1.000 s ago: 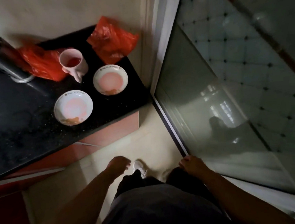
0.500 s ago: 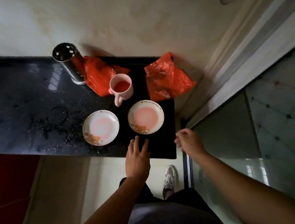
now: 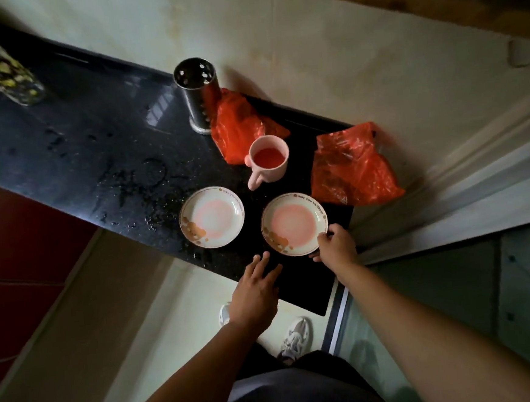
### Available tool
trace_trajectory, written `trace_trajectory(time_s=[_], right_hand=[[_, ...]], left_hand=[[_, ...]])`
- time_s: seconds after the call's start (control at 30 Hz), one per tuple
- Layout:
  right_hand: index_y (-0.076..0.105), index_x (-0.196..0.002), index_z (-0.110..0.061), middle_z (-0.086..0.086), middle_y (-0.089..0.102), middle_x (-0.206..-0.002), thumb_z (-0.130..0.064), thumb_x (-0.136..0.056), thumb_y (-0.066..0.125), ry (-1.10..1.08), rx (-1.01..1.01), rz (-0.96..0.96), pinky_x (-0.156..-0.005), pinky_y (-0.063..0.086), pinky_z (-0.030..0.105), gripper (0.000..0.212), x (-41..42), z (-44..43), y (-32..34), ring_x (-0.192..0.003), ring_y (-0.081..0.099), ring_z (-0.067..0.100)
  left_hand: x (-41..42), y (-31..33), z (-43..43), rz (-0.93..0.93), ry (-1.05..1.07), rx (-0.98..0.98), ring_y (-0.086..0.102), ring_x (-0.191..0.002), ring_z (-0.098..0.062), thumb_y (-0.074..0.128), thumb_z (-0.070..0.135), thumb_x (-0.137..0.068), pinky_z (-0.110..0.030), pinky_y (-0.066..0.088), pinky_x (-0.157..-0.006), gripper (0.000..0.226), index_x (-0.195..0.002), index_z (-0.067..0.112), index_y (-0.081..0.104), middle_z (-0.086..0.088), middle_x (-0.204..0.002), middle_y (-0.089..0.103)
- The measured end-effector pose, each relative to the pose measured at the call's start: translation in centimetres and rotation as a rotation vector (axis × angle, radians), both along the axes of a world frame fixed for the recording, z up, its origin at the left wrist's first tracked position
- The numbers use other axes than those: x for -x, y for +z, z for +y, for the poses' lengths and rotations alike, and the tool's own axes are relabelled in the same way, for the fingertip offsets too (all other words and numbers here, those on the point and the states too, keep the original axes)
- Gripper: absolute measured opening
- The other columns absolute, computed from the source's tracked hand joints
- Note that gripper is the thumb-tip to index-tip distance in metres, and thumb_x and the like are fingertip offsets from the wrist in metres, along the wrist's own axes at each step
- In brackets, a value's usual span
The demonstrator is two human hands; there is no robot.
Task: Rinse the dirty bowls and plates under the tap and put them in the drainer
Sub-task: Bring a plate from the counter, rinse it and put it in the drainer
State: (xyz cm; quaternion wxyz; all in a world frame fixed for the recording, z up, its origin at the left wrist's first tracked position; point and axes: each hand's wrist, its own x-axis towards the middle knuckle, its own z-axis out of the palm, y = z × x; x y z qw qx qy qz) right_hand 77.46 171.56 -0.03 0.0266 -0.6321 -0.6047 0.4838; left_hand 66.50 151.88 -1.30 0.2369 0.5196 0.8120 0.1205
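Two small white plates with pink residue lie side by side on the black counter [image 3: 96,169]. My right hand [image 3: 337,246] grips the near right rim of the right plate [image 3: 294,224], which still rests on the counter. The left plate [image 3: 211,217] lies untouched. My left hand [image 3: 255,293] hovers flat over the counter's front edge, just below and between the two plates, fingers spread and holding nothing. Behind the plates stands a pink mug [image 3: 267,161] with red liquid inside.
Two crumpled red plastic bags [image 3: 238,123] [image 3: 353,165] lie beside the mug. A perforated steel utensil holder [image 3: 198,92] stands by the wall. Water drops [image 3: 135,185] wet the counter left of the plates. A glass door [image 3: 456,312] is at my right.
My right hand moved forward and closed on the right plate's rim. My left hand stayed near the counter's front edge. The camera tilted, bringing more of the counter into view.
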Motion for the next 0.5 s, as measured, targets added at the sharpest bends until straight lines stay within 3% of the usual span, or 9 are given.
trace_trajectory(time_s=[0.07, 0.17, 0.23, 0.33, 0.5], right_hand=[[0.058, -0.114, -0.018, -0.004, 0.071, -0.089, -0.024, -0.101, 0.049, 0.04, -0.052, 0.01, -0.057, 0.062, 0.034, 0.017, -0.1, -0.2, 0.6, -0.052, 0.073, 0.011], [0.056, -0.108, -0.021, -0.001, 0.072, -0.092, -0.023, -0.101, 0.05, 0.131, -0.094, 0.058, -0.047, 0.052, 0.026, 0.01, 0.5, -1.0, 2.5, -0.049, 0.072, 0.011], [0.056, -0.106, -0.023, -0.001, 0.072, -0.092, -0.025, -0.102, 0.051, 0.178, -0.116, 0.112, -0.044, 0.048, 0.021, 0.007, 1.5, -2.0, 4.1, -0.05, 0.072, 0.011], [0.058, -0.104, -0.022, -0.001, 0.072, -0.09, -0.025, -0.102, 0.052, 0.282, -0.108, 0.198, -0.045, 0.05, 0.018, 0.007, 4.1, -4.8, 7.0, -0.054, 0.073, 0.012], [0.06, -0.094, -0.01, 0.005, 0.073, -0.08, -0.02, -0.101, 0.053, 0.479, -0.105, 0.246, -0.054, 0.058, 0.036, 0.013, 9.3, -10.5, 10.7, -0.06, 0.073, 0.017]], left_hand=[[0.7, 1.4, -0.1, -0.134, 0.107, -0.086, 0.057, -0.135, -0.029, 0.063, 0.011, -0.097, -0.045, 0.051, -0.112, 0.048, -0.144, 0.02, 0.064, -0.007, -0.152, 0.061], [2.0, 3.8, -1.6, -0.327, 0.389, -0.173, 0.069, -0.104, -0.014, 0.061, 0.008, -0.098, -0.036, 0.059, -0.094, 0.041, -0.136, 0.022, 0.069, 0.002, -0.119, 0.078], [2.9, 5.3, -3.1, -0.484, 0.574, -0.207, 0.073, -0.104, -0.009, 0.059, 0.011, -0.103, -0.034, 0.06, -0.093, 0.033, -0.13, 0.025, 0.072, 0.007, -0.117, 0.079], [4.8, 7.5, -6.1, -0.808, 0.813, -0.331, 0.076, -0.101, -0.019, 0.049, 0.015, -0.111, -0.04, 0.064, -0.089, 0.031, -0.13, 0.029, 0.068, 0.003, -0.123, 0.077], [8.1, 10.4, -11.5, -1.088, 1.067, -0.553, 0.079, -0.1, -0.028, 0.043, 0.027, -0.113, -0.039, 0.065, -0.085, 0.03, -0.134, 0.029, 0.066, -0.004, -0.118, 0.079]])
